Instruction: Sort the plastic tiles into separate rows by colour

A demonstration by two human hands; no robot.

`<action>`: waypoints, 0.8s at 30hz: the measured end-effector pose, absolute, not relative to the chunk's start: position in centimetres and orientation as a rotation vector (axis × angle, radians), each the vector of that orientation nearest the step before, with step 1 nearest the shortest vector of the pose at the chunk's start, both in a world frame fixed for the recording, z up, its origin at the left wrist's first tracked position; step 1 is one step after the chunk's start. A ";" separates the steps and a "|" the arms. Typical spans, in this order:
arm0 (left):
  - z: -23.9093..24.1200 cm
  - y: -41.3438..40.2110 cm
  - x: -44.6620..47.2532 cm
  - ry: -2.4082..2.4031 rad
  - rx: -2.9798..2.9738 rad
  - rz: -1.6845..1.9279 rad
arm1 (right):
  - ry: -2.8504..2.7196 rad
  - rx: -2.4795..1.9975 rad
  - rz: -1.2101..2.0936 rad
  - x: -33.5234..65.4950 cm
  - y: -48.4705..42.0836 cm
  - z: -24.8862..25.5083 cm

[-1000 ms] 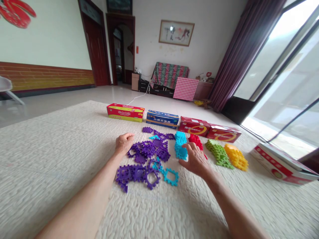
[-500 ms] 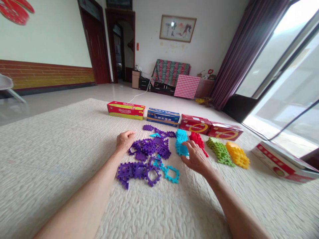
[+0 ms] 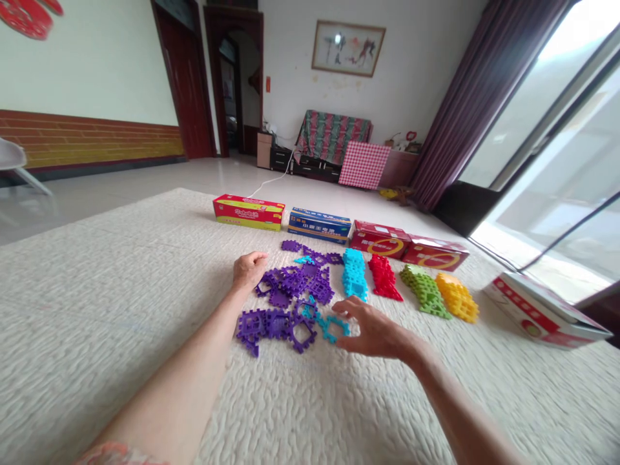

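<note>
My left hand [image 3: 248, 268] is closed, its fingers curled at the left edge of a heap of purple interlocking plastic pieces [image 3: 293, 281]; anything inside it is hidden. With thumb and fingers apart, my right hand [image 3: 372, 328] hovers by a light-blue frame-shaped piece [image 3: 335, 329], holding nothing. I cannot tell whether it touches that piece. Nearer to me lies a row of purple pieces [image 3: 277, 324], joined or overlapping. Beyond my right hand, a light-blue stack [image 3: 354, 274] and a red stack [image 3: 384, 278] lie on the cream quilted mat [image 3: 310, 413].
Farther right lie green pieces [image 3: 425, 290] and yellow pieces [image 3: 456, 297]. Across the back stand a red-and-yellow box [image 3: 249, 213], a blue box [image 3: 320, 226] and two dark red boxes [image 3: 380, 239]. A white-and-red carton [image 3: 545, 311] stands at the right.
My right hand has moved from the light-blue stack toward me, down to the loose light-blue frame piece. My left hand stays closed beside the purple heap. The view has shifted slightly.
</note>
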State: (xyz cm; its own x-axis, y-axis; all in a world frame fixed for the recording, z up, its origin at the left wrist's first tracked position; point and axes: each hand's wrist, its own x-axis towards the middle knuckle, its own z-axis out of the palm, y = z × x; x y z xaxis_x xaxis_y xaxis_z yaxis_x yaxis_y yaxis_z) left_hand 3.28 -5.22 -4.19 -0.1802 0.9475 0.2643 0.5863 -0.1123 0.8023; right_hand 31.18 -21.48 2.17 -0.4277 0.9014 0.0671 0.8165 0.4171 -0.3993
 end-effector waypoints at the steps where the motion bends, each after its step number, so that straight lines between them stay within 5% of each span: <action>1: -4.0 -5.3 3.3 1.765 1.687 1.204 | -2.411 -1.520 0.428 30.9 -21.9 2.2; 24: -3.9 -5.3 3.3 1.784 1.736 1.147 | -2.135 -1.573 -0.175 35.5 -19.2 -1.0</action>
